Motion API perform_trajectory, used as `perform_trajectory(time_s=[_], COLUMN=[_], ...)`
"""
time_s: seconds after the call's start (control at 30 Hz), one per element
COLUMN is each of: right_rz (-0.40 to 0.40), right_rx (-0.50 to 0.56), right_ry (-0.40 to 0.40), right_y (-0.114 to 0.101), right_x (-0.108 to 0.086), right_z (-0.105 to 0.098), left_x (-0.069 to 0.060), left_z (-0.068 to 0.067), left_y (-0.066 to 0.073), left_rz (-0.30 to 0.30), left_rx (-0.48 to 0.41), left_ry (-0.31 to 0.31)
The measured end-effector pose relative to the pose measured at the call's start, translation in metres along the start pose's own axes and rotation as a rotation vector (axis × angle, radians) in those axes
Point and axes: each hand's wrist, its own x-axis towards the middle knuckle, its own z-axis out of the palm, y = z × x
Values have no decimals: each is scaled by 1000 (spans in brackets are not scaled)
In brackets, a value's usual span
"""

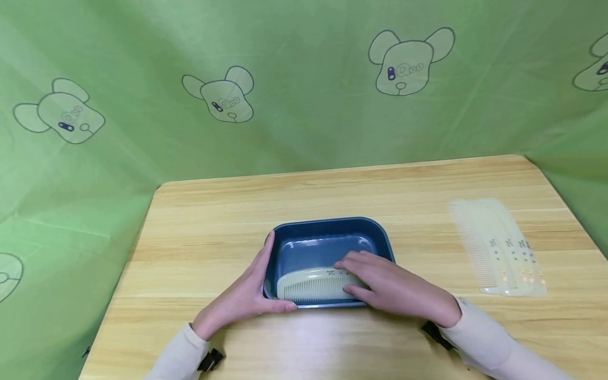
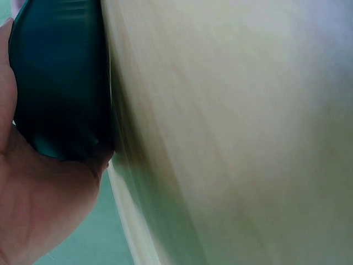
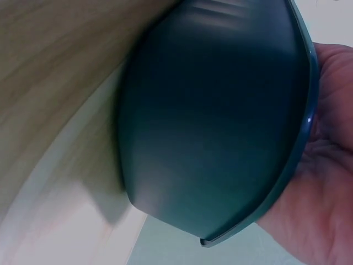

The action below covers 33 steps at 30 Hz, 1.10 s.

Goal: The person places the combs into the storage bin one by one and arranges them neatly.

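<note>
The right grip (image 1: 396, 287) covers the right end of a pale cream comb (image 1: 306, 285), so that end and part of its printed lettering are hidden. In both wrist views only the outside of the blue rectangular tray (image 1: 309, 257) shows; the comb is out of sight there, and each hand is cut off by the frame. On the right of the worktop (image 1: 199, 248) lie overlapping translucent combs (image 1: 501, 253); at least three can be made out, but the overlap prevents a sure count.

There is one tray, near the middle of the worktop, and one comb inside it, lying lengthwise along the near side with its teeth toward the person. Two pale sleeves (image 1: 484, 338) reach in from below.

The left grip (image 1: 242, 301) is closed around the tray's left end, thumb along the near rim and fingers against the left wall. The right grip is nearly closed, pinching the comb between the thumb on the teeth side and the fingers at the spine.
</note>
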Motion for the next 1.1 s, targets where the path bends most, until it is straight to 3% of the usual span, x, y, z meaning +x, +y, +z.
perform_trajectory(time_s=[0.57,1.1], right_rz=[85,84], right_rx=[-10,22], right_ry=[-46,51], right_y=[-2,-1], right_x=[2,2], right_z=[4,6], left_x=[1,0], left_z=[0,0], left_y=[0,1], left_rz=[6,-6], left_rx=[-1,-6], left_ry=[2,-2])
